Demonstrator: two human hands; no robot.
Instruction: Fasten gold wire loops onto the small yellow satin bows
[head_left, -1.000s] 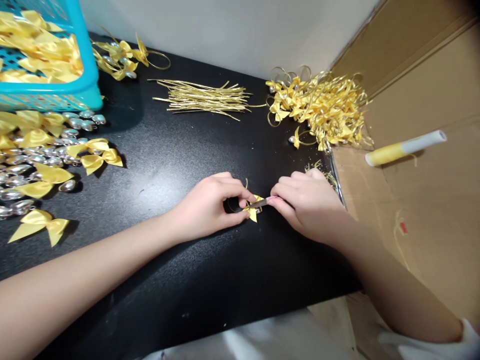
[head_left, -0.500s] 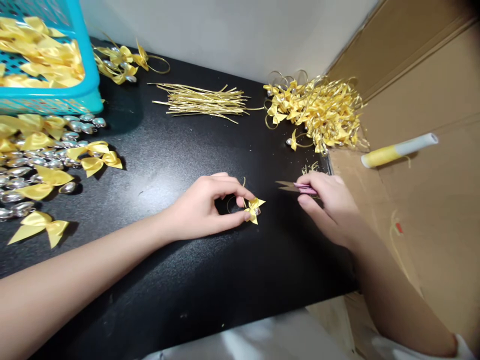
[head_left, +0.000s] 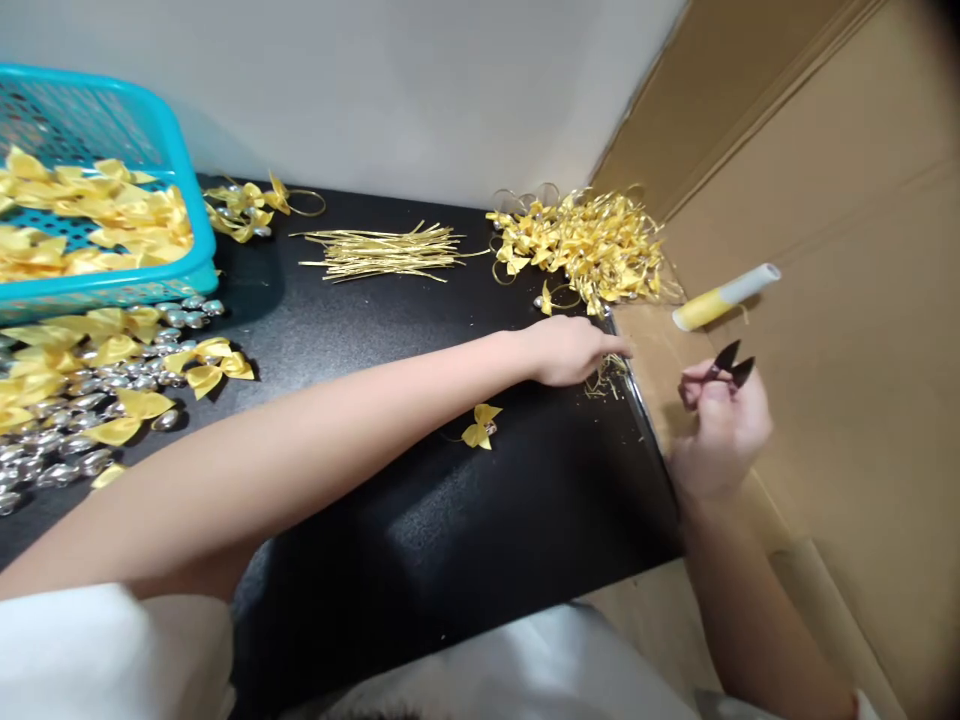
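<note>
My left hand [head_left: 574,350] reaches across to the table's right edge, just above gold clippings [head_left: 606,380]; its fingers are bunched, and what they hold, if anything, is too small to tell. Beyond that edge, my right hand [head_left: 726,420] grips small scissors [head_left: 731,368], their dark blades spread and pointing up. A yellow bow [head_left: 480,428] with a silver bead lies on the black table [head_left: 450,520] below my left forearm, touched by neither hand. Behind my left hand is a heap of finished-looking bows with gold loops [head_left: 592,245].
A bundle of gold ties [head_left: 386,252] lies near the wall. At left, a turquoise basket [head_left: 196,255] holds yellow bows, with silver beads [head_left: 82,420] before it. A yellow-and-white tube [head_left: 724,298] is beside cardboard [head_left: 840,330] at right.
My left hand has let go of the yellow bow and moved right to the table edge. My right hand has moved right with the scissors, whose blades now point up. The view has shifted.
</note>
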